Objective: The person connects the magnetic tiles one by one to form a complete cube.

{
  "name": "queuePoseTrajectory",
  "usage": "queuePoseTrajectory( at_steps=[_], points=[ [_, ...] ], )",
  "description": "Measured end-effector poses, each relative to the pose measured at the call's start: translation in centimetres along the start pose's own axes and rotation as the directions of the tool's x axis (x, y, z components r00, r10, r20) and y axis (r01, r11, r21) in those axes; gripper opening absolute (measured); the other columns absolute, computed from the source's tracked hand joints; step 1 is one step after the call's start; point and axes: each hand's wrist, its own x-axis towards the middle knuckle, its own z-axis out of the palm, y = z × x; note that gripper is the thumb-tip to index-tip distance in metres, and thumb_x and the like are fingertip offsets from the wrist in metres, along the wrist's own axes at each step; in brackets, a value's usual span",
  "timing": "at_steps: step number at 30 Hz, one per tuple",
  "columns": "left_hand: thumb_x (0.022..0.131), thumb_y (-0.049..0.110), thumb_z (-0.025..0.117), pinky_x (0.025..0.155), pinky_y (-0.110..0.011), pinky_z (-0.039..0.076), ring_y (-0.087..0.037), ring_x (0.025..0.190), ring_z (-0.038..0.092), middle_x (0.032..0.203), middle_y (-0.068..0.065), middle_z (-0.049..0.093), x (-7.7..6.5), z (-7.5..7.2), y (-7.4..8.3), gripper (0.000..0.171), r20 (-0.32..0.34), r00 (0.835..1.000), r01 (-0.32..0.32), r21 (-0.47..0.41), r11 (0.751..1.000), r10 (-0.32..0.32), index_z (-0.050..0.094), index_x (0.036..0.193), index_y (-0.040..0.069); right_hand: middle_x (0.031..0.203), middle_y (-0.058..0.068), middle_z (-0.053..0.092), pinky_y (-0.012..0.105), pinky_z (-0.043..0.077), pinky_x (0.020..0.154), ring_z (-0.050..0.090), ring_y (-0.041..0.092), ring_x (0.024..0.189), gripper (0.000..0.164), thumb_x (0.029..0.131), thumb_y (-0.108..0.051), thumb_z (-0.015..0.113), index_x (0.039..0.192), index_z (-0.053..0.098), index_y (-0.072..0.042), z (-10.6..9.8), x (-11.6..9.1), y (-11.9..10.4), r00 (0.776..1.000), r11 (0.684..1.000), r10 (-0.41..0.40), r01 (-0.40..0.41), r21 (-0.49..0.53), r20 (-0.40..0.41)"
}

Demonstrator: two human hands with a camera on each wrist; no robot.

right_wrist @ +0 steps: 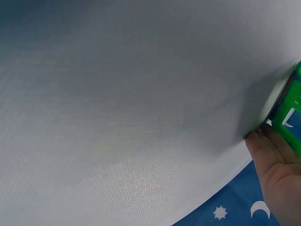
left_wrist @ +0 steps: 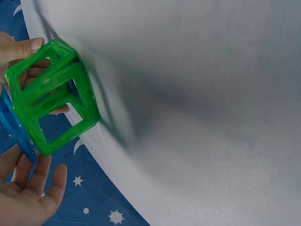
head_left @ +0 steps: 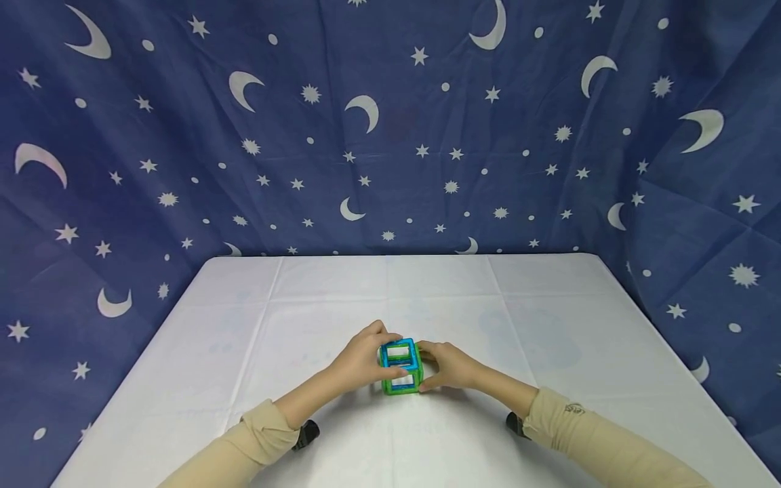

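Note:
A small cube of see-through magnetic tiles (head_left: pixel 403 391) stands on the white table, with green frames at its sides and a blue square tile (head_left: pixel 412 359) at its top. My left hand (head_left: pixel 361 359) pinches the blue tile between thumb and fingers. From the right, my right hand (head_left: pixel 451 366) holds the cube's side, thumb near the front and fingers toward the back. Green tiles (left_wrist: pixel 87 101) face the left wrist view, where a blue tile edge (left_wrist: pixel 16 127) meets the left fingertips. In the right wrist view, only part of a green tile (right_wrist: pixel 282 115) shows beside the right hand.
White cloth covers the table (head_left: pixel 329 285), with fold creases across it. Behind and beside it hangs a dark blue curtain (head_left: pixel 403 129) with moons and stars. A black wrist device (head_left: pixel 306 434) is below the left forearm, another (head_left: pixel 516 425) by the right.

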Motion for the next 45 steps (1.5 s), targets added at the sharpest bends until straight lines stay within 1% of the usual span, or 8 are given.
queuePoseTrajectory(
  at_steps=[8,15,21,25,31,36,41,45],
  points=[
    [0.074,0.034,0.080,0.066,-0.019,0.043,-0.009,0.076,0.044,0.091,0.000,0.046,0.0,0.2,-0.4,0.063,0.026,0.999,0.041,0.006,0.999,-0.041,0.059,0.126,0.005,0.128,0.019,0.058,0.044,0.041,0.103,0.054,0.034,0.121,0.066,0.073,-0.016,0.081,0.127,0.050,0.006,0.1,0.1,-0.1,1.000,1.000,0.021,-0.021,-0.022,0.002],
    [0.076,0.041,0.077,0.091,-0.041,0.049,-0.023,0.109,0.054,0.120,-0.007,0.053,-0.4,0.3,-0.8,0.074,-0.019,0.998,0.057,-0.055,0.997,-0.058,0.050,0.135,0.005,0.131,0.021,0.055,0.048,0.038,0.105,0.049,0.035,0.125,0.070,0.073,-0.017,0.081,0.130,0.047,0.007,0.2,0.0,-0.4,0.997,0.996,0.072,-0.073,-0.057,-0.017],
    [0.090,0.035,0.063,0.070,-0.032,0.050,-0.020,0.082,0.059,0.094,-0.010,0.065,-1.3,0.1,-2.0,0.037,-0.131,0.965,0.195,-0.209,0.958,-0.225,0.067,0.104,0.002,0.136,0.022,0.050,0.049,0.038,0.105,0.046,0.038,0.128,0.070,0.077,-0.013,0.077,0.135,0.042,0.006,-0.4,-0.5,-0.9,0.991,0.987,0.137,-0.136,-0.086,0.007],
    [0.096,0.027,0.054,0.053,-0.021,0.045,-0.011,0.060,0.053,0.075,-0.010,0.066,-1.6,-0.2,-2.7,0.037,-0.022,0.935,0.313,-0.412,0.856,-0.353,0.070,0.084,-0.004,0.125,0.022,0.058,0.047,0.047,0.096,0.056,0.037,0.115,0.044,0.085,-0.006,0.065,0.126,0.052,0.006,-1.5,-0.9,-1.1,0.993,0.991,0.112,-0.113,-0.069,-0.022],
    [0.097,0.021,0.051,0.060,-0.022,0.054,-0.005,0.061,0.056,0.079,-0.003,0.063,-1.7,0.1,-1.7,0.035,0.210,0.842,0.499,-0.652,0.571,-0.497,0.065,0.103,-0.011,0.081,0.017,0.066,0.029,0.053,0.061,0.060,0.019,0.067,0.022,0.096,-0.012,0.051,0.094,0.065,0.005,-1.6,-0.6,-0.9,0.989,0.982,0.114,-0.098,0.161,-0.090],
    [0.095,0.024,0.057,0.064,-0.026,0.057,-0.007,0.067,0.060,0.081,-0.003,0.067,-1.3,1.2,-1.3,0.034,0.172,0.798,0.522,-0.675,0.521,-0.577,0.067,0.105,-0.007,0.063,0.011,0.059,0.028,0.052,0.055,0.053,0.011,0.054,0.031,0.096,-0.022,0.055,0.082,0.064,0.004,-0.3,0.0,-1.2,0.954,0.890,0.278,-0.212,0.403,-0.112],
    [0.093,0.023,0.059,0.072,-0.028,0.057,-0.008,0.074,0.064,0.091,-0.006,0.069,-1.0,1.5,-1.4,0.034,0.223,0.773,0.542,-0.719,0.436,-0.594,0.065,0.110,-0.006,0.055,-0.002,0.048,0.020,0.046,0.051,0.047,0.009,0.049,0.034,0.094,-0.025,0.058,0.071,0.061,-0.001,0.4,0.6,-1.9,0.907,0.834,0.406,-0.317,0.452,-0.113],
    [0.092,0.021,0.062,0.073,-0.029,0.057,-0.009,0.075,0.067,0.090,-0.006,0.071,-0.9,1.4,-1.4,0.032,0.239,0.764,0.551,-0.726,0.412,-0.600,0.065,0.109,-0.006,0.056,-0.002,0.048,0.020,0.046,0.052,0.047,0.009,0.050,0.031,0.094,-0.023,0.057,0.071,0.060,-0.002,0.3,0.8,-2.1,0.902,0.812,0.424,-0.340,0.475,-0.079]
  ],
)
